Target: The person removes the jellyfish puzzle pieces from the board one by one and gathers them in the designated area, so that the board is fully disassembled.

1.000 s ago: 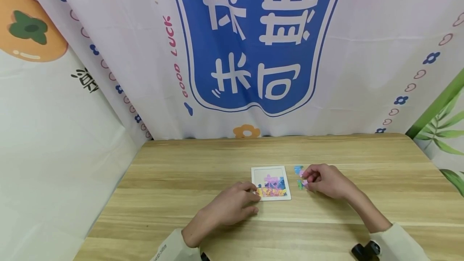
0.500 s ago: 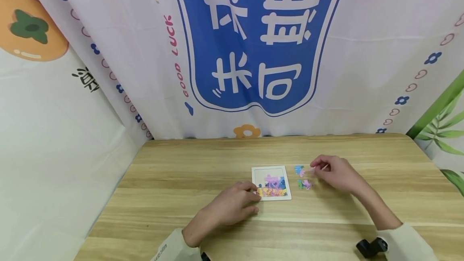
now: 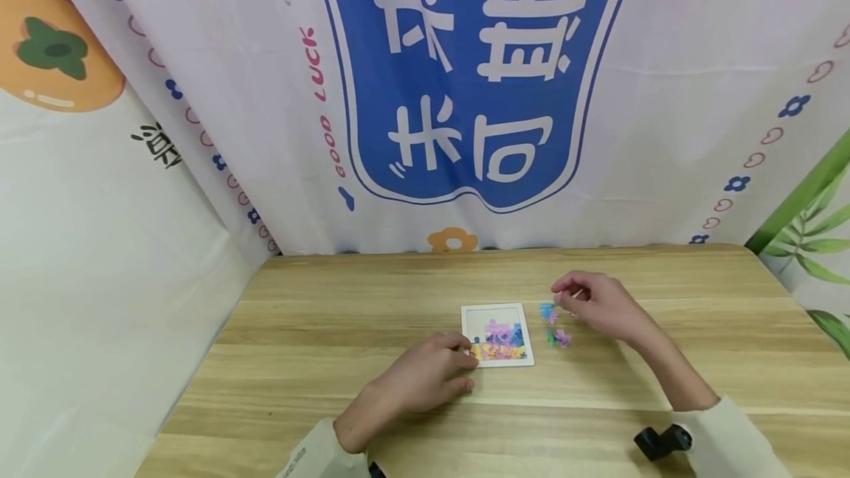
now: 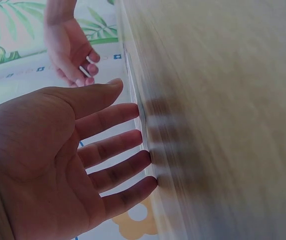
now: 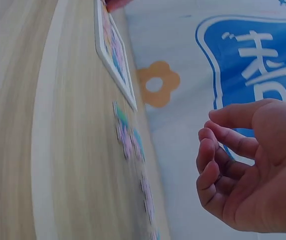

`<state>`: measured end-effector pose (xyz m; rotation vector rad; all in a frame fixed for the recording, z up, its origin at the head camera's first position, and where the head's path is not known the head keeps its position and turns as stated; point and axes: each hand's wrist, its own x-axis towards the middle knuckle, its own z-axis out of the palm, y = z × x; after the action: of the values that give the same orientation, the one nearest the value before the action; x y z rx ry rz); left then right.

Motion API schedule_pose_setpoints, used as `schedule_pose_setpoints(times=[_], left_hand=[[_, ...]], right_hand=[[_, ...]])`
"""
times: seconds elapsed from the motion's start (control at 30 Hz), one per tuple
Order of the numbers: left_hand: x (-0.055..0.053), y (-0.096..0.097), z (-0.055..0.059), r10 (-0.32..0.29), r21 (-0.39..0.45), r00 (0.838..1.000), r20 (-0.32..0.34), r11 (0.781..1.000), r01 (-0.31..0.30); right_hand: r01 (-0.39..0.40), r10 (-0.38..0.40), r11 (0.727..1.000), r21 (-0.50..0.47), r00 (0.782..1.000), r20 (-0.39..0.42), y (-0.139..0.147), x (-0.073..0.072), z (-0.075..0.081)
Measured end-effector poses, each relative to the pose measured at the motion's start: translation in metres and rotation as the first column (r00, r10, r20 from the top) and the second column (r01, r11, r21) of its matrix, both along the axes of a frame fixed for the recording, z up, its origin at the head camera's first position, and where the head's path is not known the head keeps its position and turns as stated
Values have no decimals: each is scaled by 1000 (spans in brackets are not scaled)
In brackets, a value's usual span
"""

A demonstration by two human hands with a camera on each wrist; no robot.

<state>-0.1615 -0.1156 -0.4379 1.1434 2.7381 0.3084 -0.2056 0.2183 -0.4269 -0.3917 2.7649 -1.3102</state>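
Observation:
A square white-framed jigsaw puzzle (image 3: pixel 529 349), partly filled with pink, yellow and blue pieces, lies on the table. My left hand (image 3: pixel 425 375) rests at its left edge, its fingers fairly straight and touching the frame; in the left wrist view the left hand (image 4: pixel 48 155) has spread fingers. Right of the frame lie loose jigsaw pieces: a blue-and-pink one (image 3: pixel 548 311) and a green-and-purple pair (image 3: pixel 556 338). Above them hovers my right hand (image 3: pixel 600 306), partly covering another pink piece. In the right wrist view the right hand (image 5: pixel 252 165) has loosely bent fingers with no piece visible between them.
The wooden table (image 3: pixel 319 330) reaches back to a printed curtain (image 3: pixel 664 131). Another curtain (image 3: pixel 99 242) hangs along the left side. A black device (image 3: pixel 662 442) sits at my right wrist. Several loose pieces lie in a row in the right wrist view.
My right hand, first at the loose pieces, moved right and then back left and upward above them. The purple piece it covered lies visible beside the green one. My left hand has stayed still.

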Motion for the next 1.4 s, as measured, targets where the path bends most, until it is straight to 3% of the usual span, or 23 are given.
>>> schedule_pose_setpoints(times=[0.83,1.13,1.4], left_hand=[[0,1,2,13,-9,1000,9,1000,-13],[1,0,1,10,-2,1000,7,1000,-10],[1,-1,1,9,0,1000,13,1000,-9]], right_hand=[[-170,172,985,-22,981,86,-75,-25,-7],[-202,195,979,25,967,165,-87,-19,-16],[-200,191,978,51,970,153,-87,-12,-28]])
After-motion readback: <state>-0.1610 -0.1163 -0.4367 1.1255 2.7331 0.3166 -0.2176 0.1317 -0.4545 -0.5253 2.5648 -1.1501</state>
